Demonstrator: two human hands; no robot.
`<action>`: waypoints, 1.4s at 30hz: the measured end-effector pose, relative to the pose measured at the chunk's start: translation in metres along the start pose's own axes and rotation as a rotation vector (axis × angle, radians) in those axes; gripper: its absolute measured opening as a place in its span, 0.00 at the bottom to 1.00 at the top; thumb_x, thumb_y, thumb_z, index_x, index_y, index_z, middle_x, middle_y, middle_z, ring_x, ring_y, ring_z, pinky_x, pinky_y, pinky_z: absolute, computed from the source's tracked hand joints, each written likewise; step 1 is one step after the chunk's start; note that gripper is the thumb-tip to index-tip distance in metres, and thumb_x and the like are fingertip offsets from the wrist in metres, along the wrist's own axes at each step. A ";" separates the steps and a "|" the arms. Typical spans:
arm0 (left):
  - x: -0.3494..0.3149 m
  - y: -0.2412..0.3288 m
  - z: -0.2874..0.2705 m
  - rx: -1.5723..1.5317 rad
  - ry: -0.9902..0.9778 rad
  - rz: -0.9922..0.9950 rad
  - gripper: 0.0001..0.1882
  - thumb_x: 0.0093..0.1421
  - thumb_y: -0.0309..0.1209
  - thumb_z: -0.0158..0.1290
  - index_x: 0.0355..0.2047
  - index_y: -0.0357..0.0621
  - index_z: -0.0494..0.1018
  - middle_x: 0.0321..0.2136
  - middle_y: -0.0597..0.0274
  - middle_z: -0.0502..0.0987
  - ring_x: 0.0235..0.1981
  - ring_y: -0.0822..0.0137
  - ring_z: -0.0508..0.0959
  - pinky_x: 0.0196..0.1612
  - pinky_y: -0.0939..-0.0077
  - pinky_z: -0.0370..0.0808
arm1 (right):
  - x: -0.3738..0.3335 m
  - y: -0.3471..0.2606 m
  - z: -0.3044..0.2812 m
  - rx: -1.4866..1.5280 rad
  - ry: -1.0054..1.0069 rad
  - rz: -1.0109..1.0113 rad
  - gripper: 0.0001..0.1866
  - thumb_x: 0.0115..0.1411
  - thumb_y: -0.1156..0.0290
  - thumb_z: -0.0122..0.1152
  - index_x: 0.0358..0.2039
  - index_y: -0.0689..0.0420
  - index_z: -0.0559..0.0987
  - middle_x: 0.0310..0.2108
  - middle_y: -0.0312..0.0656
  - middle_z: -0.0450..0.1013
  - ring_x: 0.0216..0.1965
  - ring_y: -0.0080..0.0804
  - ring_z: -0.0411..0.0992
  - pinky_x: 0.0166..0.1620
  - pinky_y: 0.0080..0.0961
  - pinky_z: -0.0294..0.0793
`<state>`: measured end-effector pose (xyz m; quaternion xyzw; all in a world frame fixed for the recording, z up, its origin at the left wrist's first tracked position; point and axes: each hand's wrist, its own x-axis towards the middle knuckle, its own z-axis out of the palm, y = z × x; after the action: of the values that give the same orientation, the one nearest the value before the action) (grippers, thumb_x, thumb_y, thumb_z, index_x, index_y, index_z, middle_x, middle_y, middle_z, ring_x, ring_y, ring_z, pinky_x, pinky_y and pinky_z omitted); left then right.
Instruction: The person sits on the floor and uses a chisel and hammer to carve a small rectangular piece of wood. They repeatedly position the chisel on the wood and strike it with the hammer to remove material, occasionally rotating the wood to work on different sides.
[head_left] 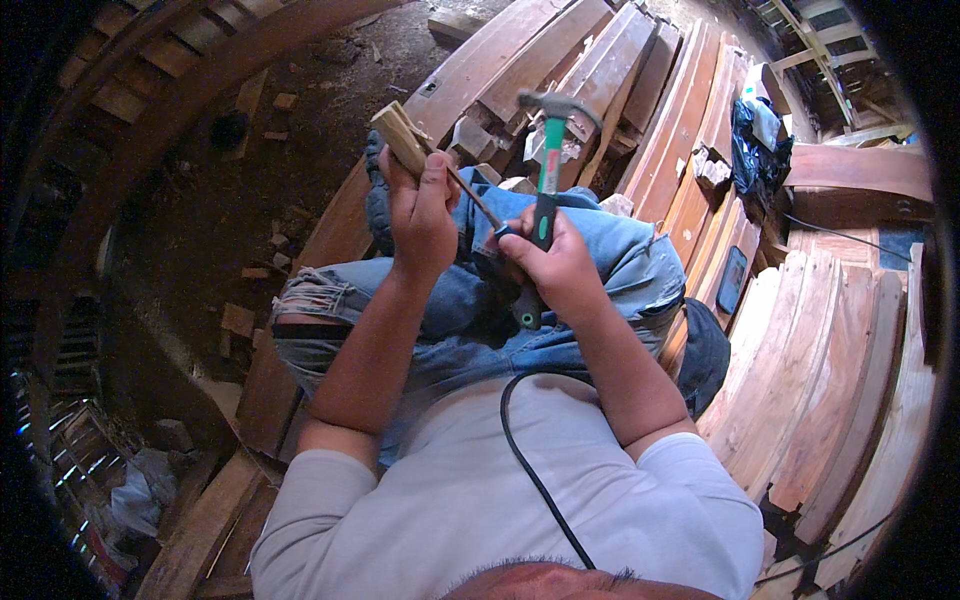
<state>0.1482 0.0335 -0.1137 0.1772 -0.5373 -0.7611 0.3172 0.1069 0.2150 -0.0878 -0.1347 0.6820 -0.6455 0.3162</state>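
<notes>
My left hand point(424, 215) is closed round a short wood block point(399, 140), held up above my lap. In my closed right hand point(556, 255) is a claw hammer point(551, 165) with a green and black handle, its head pointing away from me. The same hand also grips a thin-shafted tool point(478, 199) with a blue collar, its handle mostly hidden by the fingers. That shaft slants up and left to the block beside my left thumb. Whether its tip touches the wood or enters it, I cannot tell.
I sit with bent legs in blue jeans point(610, 245). Long wooden boards point(655, 130) lie ahead and to the right, with a phone point(732, 278) and a black plastic bag point(757, 150) on them. More planks point(800, 360) are stacked at right. Offcuts point(237, 320) litter the left floor.
</notes>
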 end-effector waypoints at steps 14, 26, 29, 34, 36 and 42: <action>-0.005 0.002 -0.001 -0.090 -0.039 -0.056 0.22 0.75 0.35 0.49 0.64 0.49 0.56 0.32 0.69 0.73 0.28 0.78 0.72 0.26 0.82 0.67 | 0.004 -0.016 -0.013 0.356 -0.157 0.224 0.14 0.65 0.75 0.66 0.39 0.53 0.67 0.39 0.45 0.79 0.27 0.23 0.73 0.31 0.17 0.72; -0.006 -0.011 -0.002 0.027 -0.050 0.005 0.21 0.77 0.33 0.45 0.63 0.42 0.52 0.34 0.67 0.67 0.30 0.79 0.66 0.32 0.82 0.67 | 0.007 -0.021 -0.014 -0.400 0.046 -0.278 0.11 0.66 0.73 0.65 0.42 0.59 0.71 0.37 0.42 0.80 0.32 0.27 0.77 0.37 0.29 0.77; -0.007 -0.002 0.004 0.016 -0.067 -0.033 0.21 0.77 0.33 0.45 0.63 0.42 0.53 0.33 0.67 0.67 0.29 0.79 0.65 0.31 0.81 0.66 | 0.008 -0.020 -0.021 -0.002 -0.062 0.026 0.12 0.66 0.71 0.66 0.37 0.52 0.68 0.38 0.43 0.80 0.29 0.21 0.74 0.32 0.19 0.73; -0.009 0.006 0.003 -0.006 -0.088 -0.049 0.20 0.76 0.32 0.45 0.63 0.43 0.53 0.32 0.68 0.66 0.29 0.79 0.65 0.30 0.81 0.65 | 0.006 -0.025 -0.016 0.272 -0.151 0.209 0.13 0.66 0.70 0.67 0.36 0.49 0.67 0.38 0.43 0.80 0.28 0.20 0.73 0.31 0.19 0.72; -0.008 0.007 0.004 -0.038 -0.090 -0.060 0.21 0.76 0.32 0.45 0.63 0.42 0.53 0.31 0.68 0.66 0.28 0.79 0.65 0.30 0.81 0.65 | 0.003 -0.024 -0.014 0.339 -0.160 0.239 0.13 0.66 0.71 0.66 0.36 0.49 0.67 0.39 0.42 0.81 0.29 0.20 0.73 0.31 0.18 0.71; -0.004 -0.004 0.003 -0.014 -0.073 -0.049 0.20 0.76 0.32 0.46 0.63 0.43 0.53 0.31 0.68 0.68 0.27 0.79 0.66 0.29 0.82 0.66 | 0.007 -0.020 -0.021 -0.596 0.086 -0.344 0.08 0.66 0.74 0.64 0.40 0.60 0.73 0.38 0.45 0.80 0.32 0.34 0.75 0.40 0.31 0.74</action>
<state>0.1482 0.0389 -0.1167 0.1601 -0.5387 -0.7784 0.2798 0.0845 0.2253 -0.0709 -0.3067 0.8206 -0.4669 0.1207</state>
